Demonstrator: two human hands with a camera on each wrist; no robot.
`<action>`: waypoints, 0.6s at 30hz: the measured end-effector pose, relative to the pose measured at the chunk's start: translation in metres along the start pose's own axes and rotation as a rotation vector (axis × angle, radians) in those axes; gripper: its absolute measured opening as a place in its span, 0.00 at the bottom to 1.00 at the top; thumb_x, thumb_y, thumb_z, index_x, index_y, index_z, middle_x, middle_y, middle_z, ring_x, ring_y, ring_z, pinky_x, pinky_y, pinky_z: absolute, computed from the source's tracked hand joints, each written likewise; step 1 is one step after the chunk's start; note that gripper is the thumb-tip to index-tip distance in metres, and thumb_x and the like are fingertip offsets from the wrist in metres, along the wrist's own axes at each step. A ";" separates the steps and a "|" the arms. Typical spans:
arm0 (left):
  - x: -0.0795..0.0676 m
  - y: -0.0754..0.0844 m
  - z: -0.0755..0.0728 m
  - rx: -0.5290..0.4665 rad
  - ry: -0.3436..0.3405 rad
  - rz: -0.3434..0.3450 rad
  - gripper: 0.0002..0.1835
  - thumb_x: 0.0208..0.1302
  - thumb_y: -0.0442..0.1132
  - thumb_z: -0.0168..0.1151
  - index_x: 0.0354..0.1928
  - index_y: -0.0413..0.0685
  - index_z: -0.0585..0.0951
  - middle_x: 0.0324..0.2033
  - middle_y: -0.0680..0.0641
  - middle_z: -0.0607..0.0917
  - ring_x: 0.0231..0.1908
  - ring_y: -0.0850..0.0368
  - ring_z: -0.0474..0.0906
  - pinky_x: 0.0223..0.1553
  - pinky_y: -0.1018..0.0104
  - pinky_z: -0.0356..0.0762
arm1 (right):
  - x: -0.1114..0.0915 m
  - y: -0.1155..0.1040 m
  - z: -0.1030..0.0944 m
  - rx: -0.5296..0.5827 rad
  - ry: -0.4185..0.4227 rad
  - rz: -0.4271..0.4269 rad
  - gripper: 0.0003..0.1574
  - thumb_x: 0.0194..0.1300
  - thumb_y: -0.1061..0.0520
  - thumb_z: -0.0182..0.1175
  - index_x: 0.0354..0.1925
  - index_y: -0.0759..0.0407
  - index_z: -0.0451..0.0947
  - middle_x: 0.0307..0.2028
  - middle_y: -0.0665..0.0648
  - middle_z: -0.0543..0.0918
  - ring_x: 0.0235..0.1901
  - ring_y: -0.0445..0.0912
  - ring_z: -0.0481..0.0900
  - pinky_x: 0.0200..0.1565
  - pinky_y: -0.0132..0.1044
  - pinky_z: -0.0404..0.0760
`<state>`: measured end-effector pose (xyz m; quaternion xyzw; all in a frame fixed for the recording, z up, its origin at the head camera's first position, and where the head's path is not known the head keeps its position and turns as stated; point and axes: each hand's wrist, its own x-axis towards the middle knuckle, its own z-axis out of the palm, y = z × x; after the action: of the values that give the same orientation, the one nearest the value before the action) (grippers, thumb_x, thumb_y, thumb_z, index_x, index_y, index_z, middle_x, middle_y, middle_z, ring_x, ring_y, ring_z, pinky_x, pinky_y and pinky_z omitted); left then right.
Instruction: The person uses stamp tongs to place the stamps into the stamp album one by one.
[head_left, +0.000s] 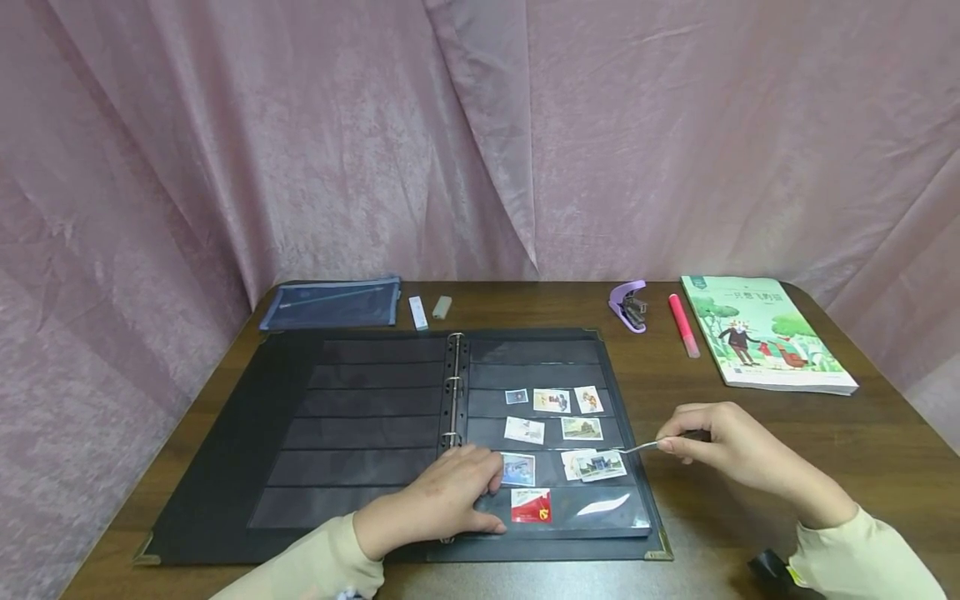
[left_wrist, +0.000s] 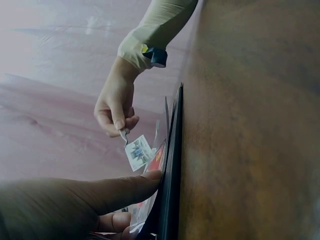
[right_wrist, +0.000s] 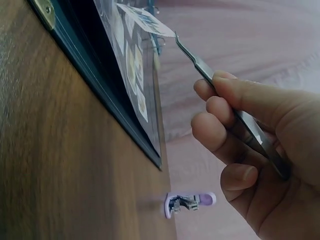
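An open stamp album (head_left: 202, 467) with black pocket pages lies on the table. My left hand (head_left: 450, 490) rests across the lower part of its right page, near the binder rings (head_left: 452, 380); in the left wrist view its thumb (left_wrist: 132, 190) touches the page edge. My right hand (head_left: 731, 446), right of the album, pinches metal tweezers (right_wrist: 245, 120). At their tips is a stamp (right_wrist: 150, 22) with a building picture, tilted above the page. Behind it a pale stamp (head_left: 570, 463) is partly covered. A red stamp (head_left: 531, 506) sits in the bottom row, and several others fill rows above.
Along the back lie a blue zip pouch (head_left: 333, 304), a white strip-like block (head_left: 417, 312), a greyish eraser-like piece (head_left: 442, 307), a purple stapler-like tool (head_left: 628, 307), a pink marker (head_left: 684, 326) and a green-covered book (head_left: 768, 333). A pink curtain (head_left: 375, 142) hangs behind the table.
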<state>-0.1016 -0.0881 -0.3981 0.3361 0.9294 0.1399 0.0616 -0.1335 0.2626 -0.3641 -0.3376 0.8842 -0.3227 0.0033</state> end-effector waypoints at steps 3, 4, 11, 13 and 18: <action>0.000 0.000 0.000 0.003 0.003 0.001 0.23 0.41 0.57 0.68 0.26 0.56 0.65 0.22 0.61 0.65 0.28 0.66 0.59 0.33 0.74 0.57 | 0.002 -0.001 0.004 0.017 -0.014 -0.004 0.04 0.58 0.57 0.58 0.29 0.49 0.79 0.21 0.44 0.76 0.20 0.35 0.73 0.22 0.28 0.72; 0.000 -0.001 0.001 0.005 0.004 0.003 0.23 0.41 0.57 0.68 0.26 0.56 0.65 0.22 0.61 0.65 0.28 0.66 0.59 0.33 0.74 0.57 | 0.003 -0.001 0.006 0.024 -0.021 -0.005 0.04 0.58 0.56 0.58 0.29 0.49 0.79 0.21 0.44 0.76 0.20 0.34 0.73 0.22 0.27 0.72; 0.000 -0.001 0.001 0.004 0.009 0.005 0.23 0.41 0.57 0.68 0.26 0.56 0.65 0.22 0.61 0.65 0.27 0.66 0.59 0.32 0.74 0.57 | 0.007 -0.001 0.015 0.044 -0.039 -0.029 0.05 0.58 0.56 0.58 0.28 0.49 0.80 0.22 0.47 0.78 0.20 0.33 0.72 0.22 0.26 0.71; 0.000 -0.001 0.001 0.002 0.008 0.004 0.23 0.41 0.57 0.68 0.26 0.56 0.65 0.22 0.61 0.65 0.27 0.66 0.59 0.32 0.74 0.57 | 0.007 0.000 0.015 0.039 -0.040 -0.016 0.05 0.59 0.55 0.58 0.28 0.48 0.80 0.22 0.46 0.78 0.21 0.32 0.72 0.22 0.26 0.71; 0.000 0.000 0.001 0.008 0.011 0.003 0.23 0.41 0.57 0.68 0.26 0.56 0.65 0.22 0.61 0.65 0.28 0.66 0.59 0.33 0.74 0.57 | 0.010 0.000 0.017 0.015 -0.035 0.016 0.04 0.58 0.54 0.58 0.28 0.48 0.80 0.22 0.43 0.76 0.21 0.31 0.70 0.22 0.27 0.71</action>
<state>-0.1014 -0.0884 -0.3987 0.3369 0.9297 0.1382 0.0550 -0.1374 0.2474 -0.3754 -0.3362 0.8842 -0.3235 0.0238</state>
